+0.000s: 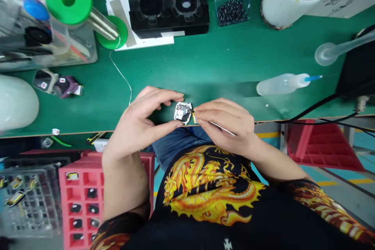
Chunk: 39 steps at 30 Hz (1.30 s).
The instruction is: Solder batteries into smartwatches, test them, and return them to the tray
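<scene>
Black cloth of a shirt (205,213) with a golden dragon print lies nearest. Beyond it, at the near edge of the green surface (211,62), the left hand (134,121) has its grip closed on a small white-framed device (180,113), thumb on the near side, fingers on the far side, inner parts exposed. The right hand (227,121) pinches a slim tool (190,110), its tip at the device. To the right, a translucent bottle (275,84) lies on its side.
</scene>
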Each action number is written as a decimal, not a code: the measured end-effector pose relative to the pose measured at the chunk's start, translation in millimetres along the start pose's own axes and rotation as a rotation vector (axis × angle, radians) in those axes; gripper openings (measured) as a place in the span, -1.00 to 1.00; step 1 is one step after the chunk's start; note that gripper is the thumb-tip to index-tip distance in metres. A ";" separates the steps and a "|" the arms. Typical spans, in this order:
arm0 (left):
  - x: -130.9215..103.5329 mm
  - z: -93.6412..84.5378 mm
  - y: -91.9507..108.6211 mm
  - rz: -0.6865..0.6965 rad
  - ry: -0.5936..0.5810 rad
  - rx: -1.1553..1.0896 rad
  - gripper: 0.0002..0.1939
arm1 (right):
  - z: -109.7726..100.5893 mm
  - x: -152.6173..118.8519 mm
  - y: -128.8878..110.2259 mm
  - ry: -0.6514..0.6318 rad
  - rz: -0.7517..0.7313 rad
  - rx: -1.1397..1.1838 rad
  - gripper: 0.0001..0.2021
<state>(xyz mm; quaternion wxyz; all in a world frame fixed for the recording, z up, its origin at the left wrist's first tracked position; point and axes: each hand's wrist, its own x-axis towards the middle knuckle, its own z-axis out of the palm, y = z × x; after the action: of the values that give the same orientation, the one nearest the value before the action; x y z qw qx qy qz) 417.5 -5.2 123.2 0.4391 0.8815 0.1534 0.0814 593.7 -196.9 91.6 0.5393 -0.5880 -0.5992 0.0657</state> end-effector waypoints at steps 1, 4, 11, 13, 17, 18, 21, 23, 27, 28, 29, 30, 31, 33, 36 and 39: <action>0.2 0.2 -0.2 0.008 0.001 -0.006 -0.47 | 0.0 0.1 0.1 0.000 -0.002 -0.003 -0.84; 0.9 0.6 -1.5 0.040 0.011 -0.026 -0.46 | -0.1 0.6 -0.3 0.004 0.004 -0.011 -0.84; 1.1 1.4 -3.0 0.059 0.021 -0.034 -0.44 | 1.4 1.4 -0.4 0.018 0.005 -0.008 -0.85; 1.1 1.6 -2.7 0.059 0.024 -0.040 -0.43 | 1.9 0.9 0.0 0.030 0.003 -0.010 -0.85; 1.1 1.7 -2.6 0.059 0.022 -0.033 -0.43 | 1.4 0.2 -0.2 0.022 0.003 0.003 -0.85; 1.0 1.7 -2.7 0.060 0.023 -0.031 -0.43 | 1.3 0.3 -0.5 0.018 0.007 0.004 -0.85; 0.8 1.6 -2.9 0.062 0.026 -0.029 -0.43 | 1.2 0.6 -1.2 0.023 0.016 -0.003 -0.85; 0.7 1.6 -2.9 0.059 0.025 -0.031 -0.42 | 1.4 0.7 -1.3 0.031 0.015 -0.006 -0.85; 0.9 2.1 -2.8 0.061 0.027 -0.031 -0.44 | 1.4 0.5 -0.8 0.012 0.022 0.002 -0.83; 1.0 2.2 -2.8 0.062 0.028 -0.029 -0.44 | 1.3 0.4 -0.6 0.011 0.021 0.000 -0.83; 1.1 2.3 -2.8 0.064 0.030 -0.026 -0.45 | 1.3 0.3 -0.5 0.014 0.017 -0.003 -0.83; 1.2 2.3 -2.7 0.066 0.031 -0.026 -0.45 | 1.2 0.2 -0.4 0.019 0.012 -0.007 -0.83; 1.3 2.2 -2.7 0.068 0.031 -0.025 -0.45 | 1.1 0.0 -0.2 0.024 0.007 -0.009 -0.83; 1.5 1.8 -2.5 0.071 0.028 -0.025 -0.46 | 1.1 -0.1 -0.1 0.025 0.000 -0.008 -0.83; 1.5 1.2 -2.2 0.070 0.027 -0.023 -0.48 | 1.3 -0.1 0.0 0.016 -0.003 -0.004 -0.83; 1.2 1.2 -2.4 0.066 0.027 -0.019 -0.48 | 1.6 0.1 0.0 0.019 0.003 -0.014 -0.83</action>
<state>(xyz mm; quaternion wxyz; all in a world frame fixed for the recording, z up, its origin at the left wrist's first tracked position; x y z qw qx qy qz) 418.5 -4.3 120.6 0.4423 0.8808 0.1294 0.1090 592.5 -195.9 91.0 0.5406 -0.5933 -0.5937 0.0569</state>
